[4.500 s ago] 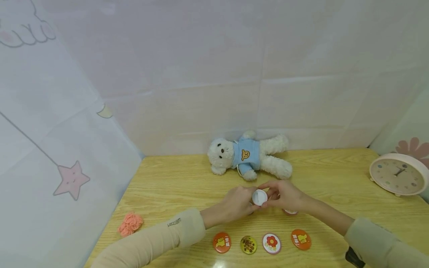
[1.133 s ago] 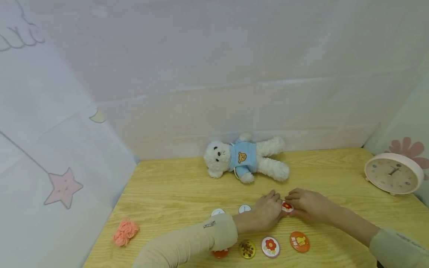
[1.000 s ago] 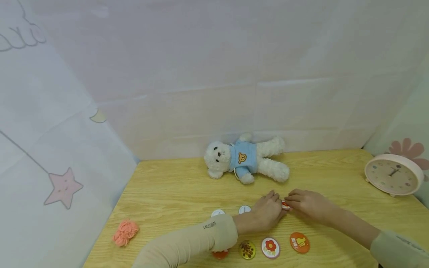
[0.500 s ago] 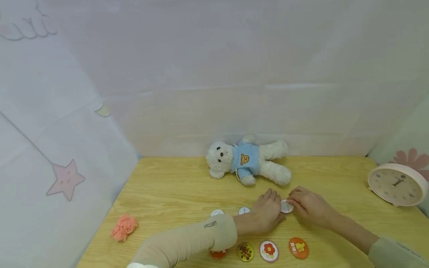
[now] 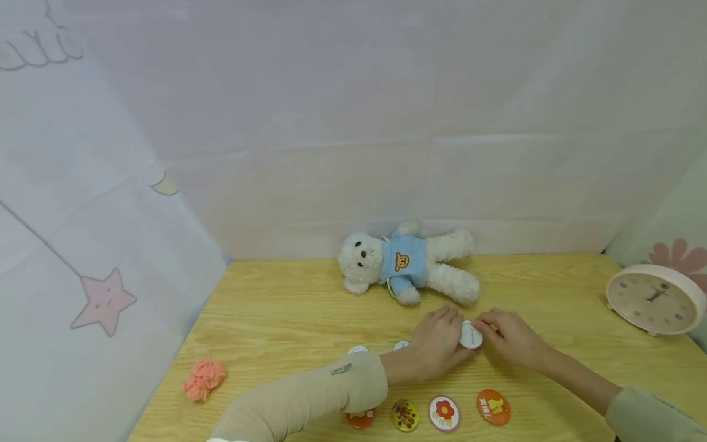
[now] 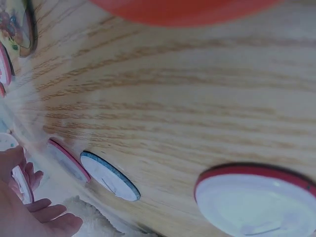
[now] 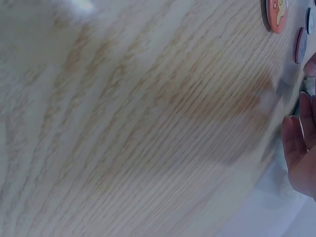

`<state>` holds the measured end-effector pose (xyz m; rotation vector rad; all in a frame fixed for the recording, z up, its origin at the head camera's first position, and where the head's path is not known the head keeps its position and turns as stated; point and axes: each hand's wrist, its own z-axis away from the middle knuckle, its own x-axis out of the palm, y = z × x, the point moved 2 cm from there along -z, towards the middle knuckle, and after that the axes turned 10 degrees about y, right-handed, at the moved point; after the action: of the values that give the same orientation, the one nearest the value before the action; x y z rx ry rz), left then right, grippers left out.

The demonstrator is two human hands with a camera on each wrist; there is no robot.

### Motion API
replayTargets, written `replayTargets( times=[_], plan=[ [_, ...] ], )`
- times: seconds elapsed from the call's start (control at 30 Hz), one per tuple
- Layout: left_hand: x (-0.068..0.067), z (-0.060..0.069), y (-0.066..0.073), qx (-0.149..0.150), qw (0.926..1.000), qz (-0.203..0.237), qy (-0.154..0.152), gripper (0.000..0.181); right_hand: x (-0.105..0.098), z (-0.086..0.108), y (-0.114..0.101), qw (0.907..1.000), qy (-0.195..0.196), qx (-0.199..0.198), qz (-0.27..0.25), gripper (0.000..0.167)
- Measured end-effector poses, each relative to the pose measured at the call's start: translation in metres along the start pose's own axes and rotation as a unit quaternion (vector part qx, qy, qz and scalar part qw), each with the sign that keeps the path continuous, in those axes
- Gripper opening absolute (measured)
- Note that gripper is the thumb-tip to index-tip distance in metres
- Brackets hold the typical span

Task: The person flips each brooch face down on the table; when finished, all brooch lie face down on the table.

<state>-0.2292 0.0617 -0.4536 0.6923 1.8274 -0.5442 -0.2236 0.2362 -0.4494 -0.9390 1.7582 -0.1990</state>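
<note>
Between both hands, a round badge (image 5: 471, 335) is held with its white pin side toward the head camera. The right hand (image 5: 510, 339) pinches its right edge between thumb and fingers. At its left edge, the left hand (image 5: 433, 345) grips it with thumb and fingers; the left wrist view shows the badge (image 6: 22, 184) upright at the fingers of the left hand (image 6: 29, 202). In the right wrist view the right hand (image 7: 302, 148) shows at the edge, its grip hidden. White-backed badges (image 5: 401, 345) lie left of the hands, partly behind the left arm.
Nearer the front lie an orange badge (image 5: 493, 407), a flower badge (image 5: 444, 413), a yellow badge (image 5: 405, 415) and a red badge (image 5: 360, 419) partly under the left sleeve. A white plush bear (image 5: 409, 264), a clock (image 5: 656, 299) and coral yarn (image 5: 204, 379) rest on the table (image 5: 276, 307).
The badge between the hands has turned from its red flower face to its white back, and now tilts more upright. Both hands stay at nearly the same place.
</note>
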Motion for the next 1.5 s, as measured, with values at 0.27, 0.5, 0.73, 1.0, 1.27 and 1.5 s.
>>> replayTargets(
  times=[0.27,0.5,0.73,1.0,1.27,1.5],
  plan=[
    [-0.006,0.003,-0.003,-0.009,0.9992,0.032,0.022,0.058,-0.004,0.002,-0.002,0.9991,0.008,0.022,-0.034,0.017],
    [-0.005,0.006,-0.008,0.015,0.9981,0.032,0.051,0.051,-0.002,0.005,0.001,0.9985,0.008,0.012,-0.052,0.016],
    [-0.004,0.01,-0.01,0.033,0.9988,0.029,0.023,0.041,-0.004,0.008,-0.003,0.9969,-0.032,-0.068,-0.023,0.046],
    [-0.005,0.011,-0.007,0.048,0.998,0.039,-0.01,0.042,-0.007,0.008,-0.008,0.9869,-0.032,-0.136,0.081,0.045],
    [-0.006,0.008,-0.004,0.046,0.9976,0.045,-0.028,0.044,-0.006,0.008,-0.009,0.9702,-0.018,-0.214,0.113,0.045],
    [-0.002,0.009,-0.002,0.043,0.9967,0.053,-0.044,0.053,-0.003,0.009,-0.006,0.9645,-0.008,-0.234,0.121,0.04]
  ],
)
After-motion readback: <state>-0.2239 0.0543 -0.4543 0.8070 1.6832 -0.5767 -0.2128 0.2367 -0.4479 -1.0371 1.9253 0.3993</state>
